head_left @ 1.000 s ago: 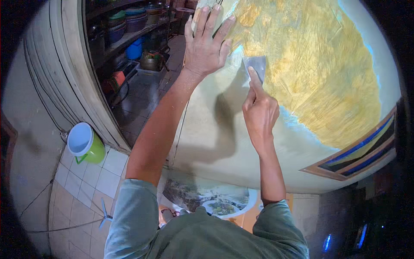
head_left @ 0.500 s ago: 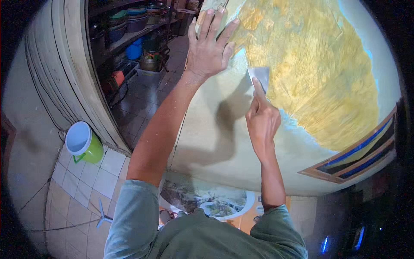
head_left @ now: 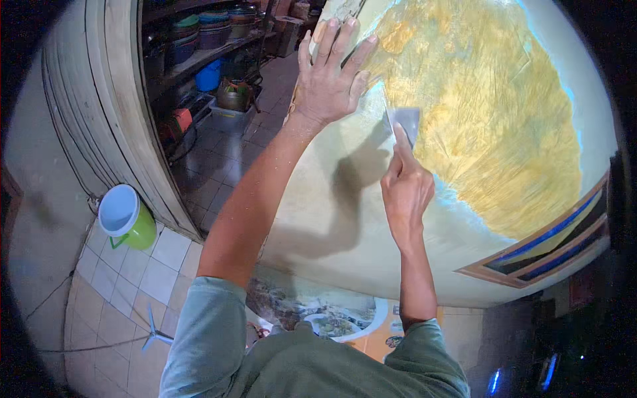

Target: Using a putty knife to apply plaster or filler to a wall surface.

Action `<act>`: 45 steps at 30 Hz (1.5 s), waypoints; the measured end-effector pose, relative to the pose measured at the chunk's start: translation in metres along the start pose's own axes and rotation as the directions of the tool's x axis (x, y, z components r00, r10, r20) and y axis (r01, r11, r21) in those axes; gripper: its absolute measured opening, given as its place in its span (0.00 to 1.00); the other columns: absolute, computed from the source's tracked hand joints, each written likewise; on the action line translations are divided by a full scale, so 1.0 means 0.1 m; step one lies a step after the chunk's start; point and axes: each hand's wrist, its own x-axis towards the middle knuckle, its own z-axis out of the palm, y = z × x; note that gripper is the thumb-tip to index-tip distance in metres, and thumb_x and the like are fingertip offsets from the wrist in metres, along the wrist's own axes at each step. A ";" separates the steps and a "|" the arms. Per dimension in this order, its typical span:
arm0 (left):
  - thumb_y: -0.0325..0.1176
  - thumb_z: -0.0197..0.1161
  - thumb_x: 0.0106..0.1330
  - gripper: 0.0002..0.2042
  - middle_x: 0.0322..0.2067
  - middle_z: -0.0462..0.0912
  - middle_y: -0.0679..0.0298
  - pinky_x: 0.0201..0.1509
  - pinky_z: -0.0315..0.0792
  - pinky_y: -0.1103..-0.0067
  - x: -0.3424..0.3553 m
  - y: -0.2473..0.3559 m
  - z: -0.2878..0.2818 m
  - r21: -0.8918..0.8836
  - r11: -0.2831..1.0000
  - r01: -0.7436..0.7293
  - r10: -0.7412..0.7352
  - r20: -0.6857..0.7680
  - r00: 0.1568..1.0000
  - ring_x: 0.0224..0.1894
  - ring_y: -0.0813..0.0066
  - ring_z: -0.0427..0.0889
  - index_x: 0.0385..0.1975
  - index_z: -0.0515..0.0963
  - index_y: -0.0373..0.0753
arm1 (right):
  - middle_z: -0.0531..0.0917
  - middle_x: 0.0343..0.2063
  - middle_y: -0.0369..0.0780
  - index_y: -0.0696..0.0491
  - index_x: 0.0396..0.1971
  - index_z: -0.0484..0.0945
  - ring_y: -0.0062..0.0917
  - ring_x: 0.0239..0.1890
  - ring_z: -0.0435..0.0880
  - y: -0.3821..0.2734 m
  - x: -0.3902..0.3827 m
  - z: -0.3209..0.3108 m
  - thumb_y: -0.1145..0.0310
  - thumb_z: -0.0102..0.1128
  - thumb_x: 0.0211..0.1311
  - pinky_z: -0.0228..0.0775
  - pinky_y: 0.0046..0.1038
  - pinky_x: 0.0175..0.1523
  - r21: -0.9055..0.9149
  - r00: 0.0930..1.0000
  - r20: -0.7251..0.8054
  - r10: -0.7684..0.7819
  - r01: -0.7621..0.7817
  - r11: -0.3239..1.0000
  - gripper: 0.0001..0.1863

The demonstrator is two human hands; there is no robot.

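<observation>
The right hand (head_left: 408, 189) grips one scraper (head_left: 409, 119), index finger along the blade; the handle is hidden in the fist. The blade is at the left edge of one yellowish patch (head_left: 491, 126), cut off at the top, on the pale wall (head_left: 318, 205). The left hand (head_left: 332, 83), grasping nothing, spreads against the wall's side, palm hidden. One green bucket (head_left: 141, 229) stands on the tiles (head_left: 133, 265). Beyond, one blue container (head_left: 208, 75) sits below stacked basins (head_left: 213, 30), too dim to count.
</observation>
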 end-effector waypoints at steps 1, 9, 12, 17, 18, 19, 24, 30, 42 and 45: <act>0.45 0.59 0.66 0.31 0.76 0.56 0.58 0.73 0.49 0.45 0.02 0.02 0.00 -0.019 1.000 0.004 -0.004 -0.012 1.000 0.78 0.54 0.52 0.72 0.66 0.57 | 0.78 0.17 0.48 0.42 0.65 0.76 0.43 0.21 0.79 -0.09 0.10 -0.07 0.78 0.60 0.59 0.70 0.43 0.29 -0.028 1.000 0.029 0.004 -0.003 1.000 0.32; 0.43 0.58 0.66 0.32 0.76 0.55 0.56 0.74 0.50 0.50 0.03 0.04 -0.04 0.009 1.000 -0.018 0.018 -0.005 1.000 0.77 0.54 0.52 0.73 0.66 0.55 | 0.78 0.17 0.48 0.40 0.63 0.77 0.43 0.19 0.79 -0.10 0.14 -0.13 0.80 0.59 0.57 0.69 0.42 0.28 -0.073 0.999 0.029 -0.025 0.027 0.997 0.32; 0.43 0.58 0.66 0.31 0.76 0.54 0.56 0.74 0.49 0.50 0.02 0.06 -0.05 0.000 1.000 -0.017 0.017 -0.011 1.000 0.77 0.54 0.52 0.73 0.66 0.55 | 0.78 0.17 0.48 0.40 0.63 0.77 0.43 0.19 0.80 -0.11 0.11 -0.09 0.80 0.59 0.59 0.69 0.43 0.28 -0.065 1.000 0.011 -0.003 0.004 0.998 0.31; 0.42 0.58 0.66 0.31 0.76 0.55 0.57 0.73 0.50 0.49 0.05 0.00 -0.01 -0.019 1.000 -0.013 0.012 -0.045 0.999 0.77 0.54 0.52 0.72 0.66 0.55 | 0.79 0.18 0.51 0.42 0.62 0.78 0.44 0.21 0.81 -0.31 0.42 -0.09 0.79 0.60 0.60 0.71 0.42 0.29 -0.093 0.995 -0.037 -0.091 0.088 0.992 0.29; 0.42 0.58 0.66 0.31 0.76 0.55 0.57 0.73 0.50 0.49 0.03 -0.05 -0.03 -0.008 1.000 -0.011 0.011 -0.043 0.999 0.77 0.54 0.52 0.72 0.66 0.55 | 0.79 0.18 0.51 0.42 0.62 0.78 0.44 0.21 0.81 -0.31 0.38 -0.09 0.79 0.60 0.60 0.71 0.42 0.29 -0.084 0.995 -0.034 -0.096 0.093 0.992 0.29; 0.43 0.59 0.66 0.32 0.76 0.56 0.57 0.73 0.50 0.48 0.03 -0.07 -0.03 -0.029 1.000 -0.010 0.008 -0.047 0.999 0.77 0.54 0.53 0.73 0.66 0.57 | 0.79 0.18 0.51 0.42 0.62 0.79 0.44 0.20 0.80 -0.28 0.30 -0.10 0.79 0.60 0.60 0.71 0.42 0.29 -0.089 0.998 -0.001 -0.068 0.068 0.994 0.29; 0.43 0.58 0.67 0.30 0.76 0.55 0.57 0.74 0.49 0.49 -0.02 -0.11 -0.08 0.015 1.000 -0.005 0.005 -0.017 1.000 0.77 0.55 0.52 0.72 0.66 0.57 | 0.79 0.17 0.49 0.41 0.62 0.79 0.44 0.20 0.79 -0.25 0.15 0.00 0.80 0.58 0.60 0.71 0.41 0.29 0.025 1.000 -0.019 0.012 -0.012 1.000 0.29; 0.43 0.59 0.67 0.31 0.76 0.55 0.57 0.73 0.50 0.50 0.02 -0.15 -0.06 -0.026 1.000 -0.003 0.002 -0.031 1.000 0.77 0.54 0.52 0.72 0.66 0.56 | 0.73 0.14 0.51 0.37 0.59 0.82 0.43 0.15 0.70 -0.36 0.40 0.04 0.77 0.57 0.65 0.65 0.41 0.26 -0.053 0.989 -0.113 -0.093 0.088 0.995 0.25; 0.43 0.58 0.67 0.31 0.76 0.56 0.57 0.73 0.50 0.50 0.02 -0.15 -0.03 -0.006 1.000 0.015 -0.015 -0.023 1.000 0.77 0.55 0.53 0.73 0.65 0.58 | 0.78 0.17 0.49 0.40 0.62 0.78 0.45 0.19 0.79 -0.32 0.36 0.02 0.81 0.60 0.56 0.69 0.44 0.28 -0.042 0.991 -0.047 -0.126 0.124 0.991 0.32; 0.42 0.60 0.66 0.32 0.76 0.55 0.58 0.73 0.49 0.50 -0.03 -0.14 -0.04 -0.040 0.999 -0.011 0.009 -0.037 0.999 0.78 0.56 0.52 0.73 0.65 0.58 | 0.77 0.16 0.48 0.42 0.63 0.78 0.40 0.17 0.77 -0.04 0.03 0.06 0.80 0.60 0.58 0.68 0.41 0.26 -0.131 0.998 0.034 -0.046 0.050 0.990 0.31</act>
